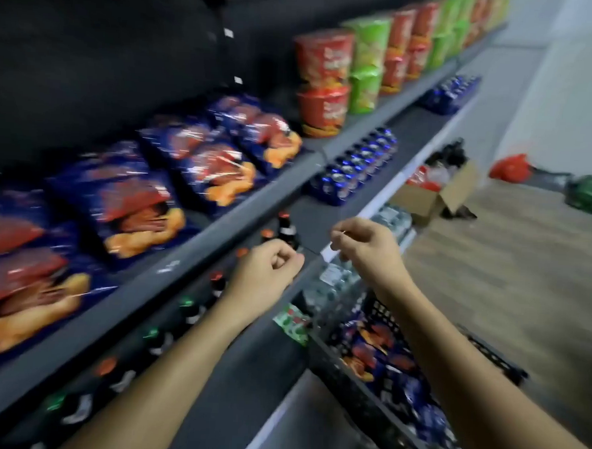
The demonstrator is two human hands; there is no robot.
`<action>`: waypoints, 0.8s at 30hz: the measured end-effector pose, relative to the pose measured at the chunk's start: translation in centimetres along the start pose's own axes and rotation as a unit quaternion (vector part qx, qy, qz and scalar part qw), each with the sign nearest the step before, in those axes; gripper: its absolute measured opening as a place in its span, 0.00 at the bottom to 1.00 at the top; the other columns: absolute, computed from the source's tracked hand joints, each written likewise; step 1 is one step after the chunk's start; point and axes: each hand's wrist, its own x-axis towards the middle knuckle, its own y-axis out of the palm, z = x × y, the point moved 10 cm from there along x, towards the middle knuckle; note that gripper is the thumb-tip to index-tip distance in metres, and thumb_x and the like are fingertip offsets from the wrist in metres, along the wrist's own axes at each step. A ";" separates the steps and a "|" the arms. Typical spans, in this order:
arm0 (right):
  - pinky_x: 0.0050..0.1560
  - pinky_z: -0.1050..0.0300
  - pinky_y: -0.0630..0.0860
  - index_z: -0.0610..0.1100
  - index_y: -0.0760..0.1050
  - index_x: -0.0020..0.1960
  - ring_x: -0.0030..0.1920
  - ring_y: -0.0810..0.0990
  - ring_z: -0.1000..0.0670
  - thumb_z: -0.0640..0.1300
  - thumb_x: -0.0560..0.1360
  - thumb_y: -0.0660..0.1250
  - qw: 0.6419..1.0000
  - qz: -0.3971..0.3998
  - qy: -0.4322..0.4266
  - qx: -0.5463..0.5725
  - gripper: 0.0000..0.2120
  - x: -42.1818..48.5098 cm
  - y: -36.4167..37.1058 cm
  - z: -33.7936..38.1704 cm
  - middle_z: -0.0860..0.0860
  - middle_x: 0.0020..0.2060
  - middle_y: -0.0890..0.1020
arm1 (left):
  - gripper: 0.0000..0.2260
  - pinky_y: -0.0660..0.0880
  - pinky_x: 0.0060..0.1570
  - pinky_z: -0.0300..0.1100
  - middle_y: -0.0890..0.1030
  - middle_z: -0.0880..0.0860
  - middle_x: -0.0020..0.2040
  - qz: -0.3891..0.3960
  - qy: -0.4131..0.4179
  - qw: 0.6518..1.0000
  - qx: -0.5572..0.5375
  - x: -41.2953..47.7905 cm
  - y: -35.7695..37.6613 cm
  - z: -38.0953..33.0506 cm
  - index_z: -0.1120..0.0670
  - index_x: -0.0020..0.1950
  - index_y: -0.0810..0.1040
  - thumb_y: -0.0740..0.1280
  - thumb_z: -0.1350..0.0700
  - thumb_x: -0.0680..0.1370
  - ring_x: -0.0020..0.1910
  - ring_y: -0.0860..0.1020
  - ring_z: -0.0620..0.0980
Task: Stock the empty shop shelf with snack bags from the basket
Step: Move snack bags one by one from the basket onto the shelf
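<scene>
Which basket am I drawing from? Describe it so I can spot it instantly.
Follow the long dark shelving down to its lower end at the bottom right of the view. There, beneath the right forearm, sits the black basket with latticed walls, filled with blue snack bags. Unlike the brown cardboard box farther along the aisle, it is dark openwork.

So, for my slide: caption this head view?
Left hand and right hand hover between the shelf of blue snack bags and the black basket holding more.

Heavy motion blur smears the whole view, worst on the snack bags (134, 209) at left. Light seems to come from overhead; the shelf back (90, 59) is dark, and edges bow.
</scene>
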 end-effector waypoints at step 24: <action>0.51 0.55 0.69 0.41 0.71 0.65 0.53 0.74 0.48 0.51 0.77 0.73 0.812 -0.104 0.574 0.026 0.23 -13.9 -9.7 -58.0 0.48 0.54 0.76 | 0.05 0.73 0.39 0.40 0.82 0.53 0.45 0.351 -0.312 0.882 0.040 2.7 46.6 25.8 0.53 0.49 0.75 0.64 0.54 0.83 0.42 0.79 0.50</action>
